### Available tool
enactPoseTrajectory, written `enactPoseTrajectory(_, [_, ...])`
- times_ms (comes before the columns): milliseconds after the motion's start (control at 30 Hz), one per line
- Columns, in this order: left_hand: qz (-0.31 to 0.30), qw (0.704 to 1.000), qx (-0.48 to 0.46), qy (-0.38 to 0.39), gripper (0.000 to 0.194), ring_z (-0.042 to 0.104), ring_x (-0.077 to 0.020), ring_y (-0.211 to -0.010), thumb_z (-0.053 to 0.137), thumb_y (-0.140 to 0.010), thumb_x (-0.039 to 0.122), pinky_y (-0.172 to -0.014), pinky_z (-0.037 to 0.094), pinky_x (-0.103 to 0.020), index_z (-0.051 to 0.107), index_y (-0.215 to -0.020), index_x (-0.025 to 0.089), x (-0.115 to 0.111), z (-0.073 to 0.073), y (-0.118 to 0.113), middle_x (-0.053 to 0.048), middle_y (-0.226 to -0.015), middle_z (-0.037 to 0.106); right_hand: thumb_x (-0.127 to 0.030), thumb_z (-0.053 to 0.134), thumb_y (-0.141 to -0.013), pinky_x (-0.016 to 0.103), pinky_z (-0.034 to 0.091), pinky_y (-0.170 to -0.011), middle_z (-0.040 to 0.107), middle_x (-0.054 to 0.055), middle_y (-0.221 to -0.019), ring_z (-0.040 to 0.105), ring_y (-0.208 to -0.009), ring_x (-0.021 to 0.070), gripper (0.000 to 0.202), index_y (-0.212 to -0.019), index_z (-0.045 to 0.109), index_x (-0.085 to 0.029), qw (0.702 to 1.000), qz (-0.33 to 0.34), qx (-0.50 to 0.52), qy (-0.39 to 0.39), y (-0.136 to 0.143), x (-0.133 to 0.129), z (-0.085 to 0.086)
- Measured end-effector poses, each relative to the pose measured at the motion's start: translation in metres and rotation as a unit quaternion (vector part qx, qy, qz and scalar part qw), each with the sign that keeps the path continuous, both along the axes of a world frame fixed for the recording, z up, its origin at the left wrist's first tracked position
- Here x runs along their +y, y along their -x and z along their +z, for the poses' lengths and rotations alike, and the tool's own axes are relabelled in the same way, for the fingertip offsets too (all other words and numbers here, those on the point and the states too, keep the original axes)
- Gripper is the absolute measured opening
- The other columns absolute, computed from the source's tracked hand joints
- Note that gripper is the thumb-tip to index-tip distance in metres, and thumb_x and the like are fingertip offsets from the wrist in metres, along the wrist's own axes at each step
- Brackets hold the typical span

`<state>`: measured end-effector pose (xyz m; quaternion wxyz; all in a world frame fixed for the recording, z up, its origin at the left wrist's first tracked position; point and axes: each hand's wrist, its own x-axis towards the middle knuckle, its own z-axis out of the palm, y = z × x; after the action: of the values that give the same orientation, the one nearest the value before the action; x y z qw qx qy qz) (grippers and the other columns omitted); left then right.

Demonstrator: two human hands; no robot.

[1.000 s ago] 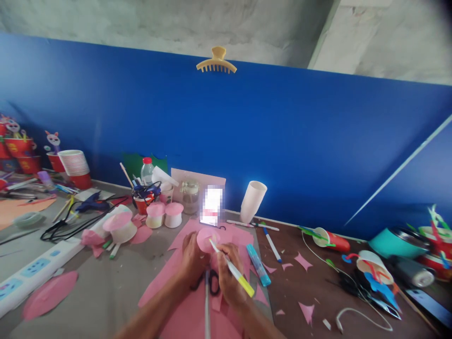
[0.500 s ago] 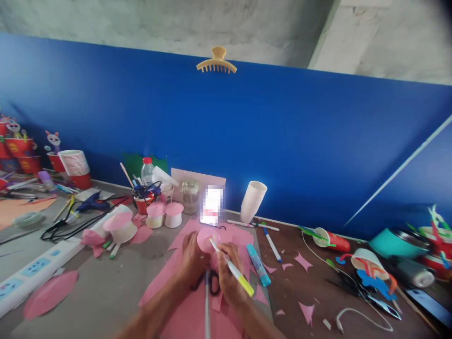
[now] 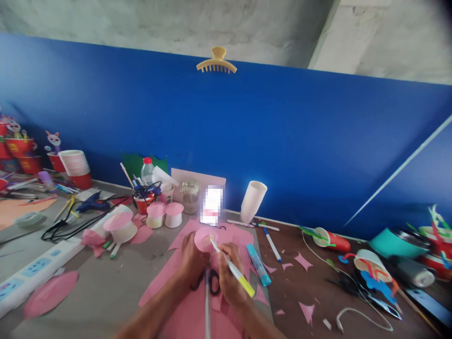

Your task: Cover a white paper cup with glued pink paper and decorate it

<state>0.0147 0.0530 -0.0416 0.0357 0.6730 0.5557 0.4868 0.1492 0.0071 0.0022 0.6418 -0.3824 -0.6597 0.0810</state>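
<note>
My left hand (image 3: 191, 256) is closed around a small cup with a round pink top (image 3: 204, 238), tilted toward me. In my right hand (image 3: 230, 270) is a white marker with a yellow end (image 3: 242, 281), its tip at the right part of the pink top. Below both hands lie large pink paper sheets (image 3: 173, 278). Black-handled scissors (image 3: 213, 282) rest on the paper between my forearms. A light blue marker pack (image 3: 258, 264) lies just right of my right hand.
Pink-topped cups (image 3: 173, 215) stand at the left, by a power strip (image 3: 45, 273). A glass jar (image 3: 190, 197), a bright blurred screen (image 3: 212, 205) and a white cup stack (image 3: 253, 201) stand behind. Pink scraps (image 3: 306, 311), cables and cups lie right.
My left hand and the pink top have shifted slightly left, so the marker tip sits nearer the top's right side. At the right, the white cup with blue and red pieces has moved slightly.
</note>
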Motion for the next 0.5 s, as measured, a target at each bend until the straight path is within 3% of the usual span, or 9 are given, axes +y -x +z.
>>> enactPoseTrajectory(500, [-0.012, 0.999, 0.018, 0.038, 0.027, 0.069, -0.0306, -0.095, 0.061, -0.073, 0.022, -0.088, 0.058, -0.045, 0.068, -0.098, 0.022, 0.0006, 0.0003, 0.0024, -0.012, -0.099, 0.075, -0.029, 0.049, -0.102, 0.033, 0.053, -0.070, 0.068, 0.000, -0.083, 0.065, -0.076, 0.0193, 0.017, -0.095, 0.064, -0.025, 1.000, 0.015, -0.005, 0.006, 0.0002, 0.0010, -0.0008])
